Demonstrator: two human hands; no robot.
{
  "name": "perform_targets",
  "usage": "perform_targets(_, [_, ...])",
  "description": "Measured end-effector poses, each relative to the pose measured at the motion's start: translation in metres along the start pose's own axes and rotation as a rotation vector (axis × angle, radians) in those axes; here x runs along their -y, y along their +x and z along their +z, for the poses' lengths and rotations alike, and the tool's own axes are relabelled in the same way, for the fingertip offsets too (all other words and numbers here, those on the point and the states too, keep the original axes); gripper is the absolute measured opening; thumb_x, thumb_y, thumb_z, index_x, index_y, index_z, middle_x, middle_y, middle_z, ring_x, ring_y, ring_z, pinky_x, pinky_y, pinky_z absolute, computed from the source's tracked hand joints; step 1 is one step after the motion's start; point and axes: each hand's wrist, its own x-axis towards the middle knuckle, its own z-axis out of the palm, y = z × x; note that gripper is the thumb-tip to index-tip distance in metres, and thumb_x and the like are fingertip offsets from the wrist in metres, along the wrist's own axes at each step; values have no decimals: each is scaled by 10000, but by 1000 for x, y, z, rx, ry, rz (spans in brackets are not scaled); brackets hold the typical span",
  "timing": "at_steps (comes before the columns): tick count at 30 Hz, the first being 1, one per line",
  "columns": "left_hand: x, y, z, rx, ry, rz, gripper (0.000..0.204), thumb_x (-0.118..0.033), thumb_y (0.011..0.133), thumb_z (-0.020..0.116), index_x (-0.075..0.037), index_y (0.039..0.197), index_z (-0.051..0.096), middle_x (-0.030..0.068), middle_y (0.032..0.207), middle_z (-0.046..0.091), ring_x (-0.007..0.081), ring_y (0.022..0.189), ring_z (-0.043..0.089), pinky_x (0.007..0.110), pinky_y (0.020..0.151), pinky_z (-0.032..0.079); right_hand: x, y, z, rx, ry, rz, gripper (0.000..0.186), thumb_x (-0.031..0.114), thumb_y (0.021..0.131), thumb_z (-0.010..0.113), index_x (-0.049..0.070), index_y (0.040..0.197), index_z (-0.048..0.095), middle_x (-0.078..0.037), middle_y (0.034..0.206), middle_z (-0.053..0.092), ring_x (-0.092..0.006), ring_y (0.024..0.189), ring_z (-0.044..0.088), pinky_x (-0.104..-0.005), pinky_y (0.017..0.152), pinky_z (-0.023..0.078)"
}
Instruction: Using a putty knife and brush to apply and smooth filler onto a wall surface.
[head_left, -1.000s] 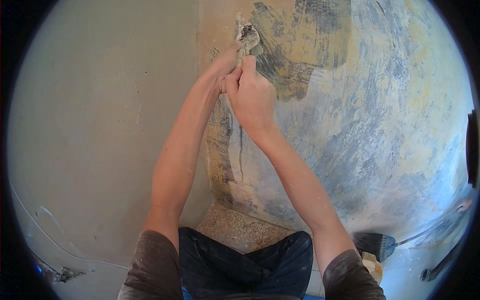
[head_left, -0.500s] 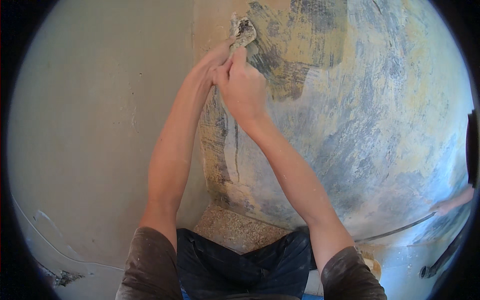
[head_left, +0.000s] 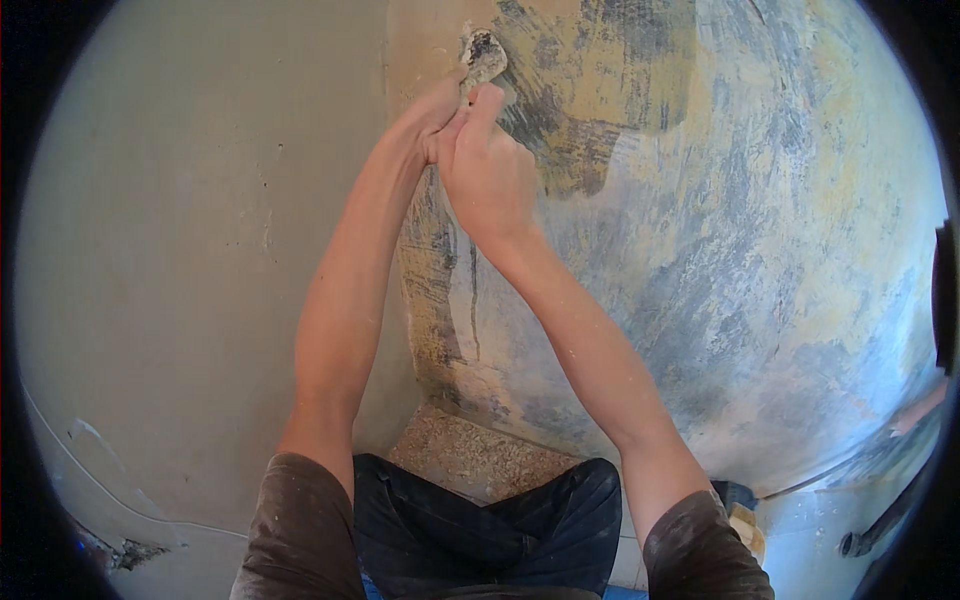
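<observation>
A scraper (head_left: pixel 487 58) with a pale, crusted blade and a dark patch lies against the patchy wall (head_left: pixel 680 270), close to the inner corner. My right hand (head_left: pixel 488 175) is closed around its handle, thumb side up. Against the right hand and just left of the blade is my left hand (head_left: pixel 438 118), also closed at the handle; most of its fingers are hidden. Around the blade the surface is scraped yellow and dark grey, with streaks running right.
A smooth beige wall (head_left: pixel 200 250) meets the patchy one at the corner. Crumbled debris (head_left: pixel 480 455) covers the floor in front of my legs. A thin cable (head_left: pixel 130 508) runs low on the left. At the right edge, another person's hand (head_left: pixel 915 412) is by a long thin rod (head_left: pixel 830 475).
The scraper and my right hand have shifted and turned slightly. At the right, the other person's hand and the rod have moved further right and down.
</observation>
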Motion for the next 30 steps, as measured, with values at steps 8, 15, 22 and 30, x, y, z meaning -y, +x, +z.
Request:
perform_targets(8, [2, -16, 14, -8, -100, 20, 312, -305, 1038, 399, -106, 878, 578, 2, 645, 534, 115, 509, 483, 307, 442, 414, -2, -5, -8, -91, 52, -46, 234, 141, 953, 508, -4, 1094, 388, -235, 705, 659, -426, 631, 655, -486, 508, 522])
perform_targets(15, [-4, -14, 19, -27, -48, 5, 436, -416, 1053, 299, -44, 1044, 526, 82, 821, 607, 177, 639, 595, 344, 551, 547, -1, -4, -10, -117, 47, -57, 216, 133, 944, 522, 6, 1044, 379, -240, 659, 632, -434, 608, 643, -497, 495, 514])
perform_targets(22, [-15, -11, 21, -127, 42, 68, 396, -381, 1042, 355, -32, 1090, 535, 81, 827, 608, 150, 630, 576, 333, 552, 506, -4, 13, -10, -29, 70, -22, 212, 120, 935, 518, 8, 1042, 373, -246, 640, 622, -444, 606, 636, -511, 497, 503])
perform_targets(30, [-12, -11, 34, -74, 39, 55, 495, -421, 1054, 294, 15, 1195, 482, 75, 814, 576, 142, 701, 602, 303, 596, 551, -9, 15, -14, -84, 38, -22, 230, 140, 937, 526, 1, 1038, 373, -243, 641, 624, -448, 625, 641, -507, 511, 508])
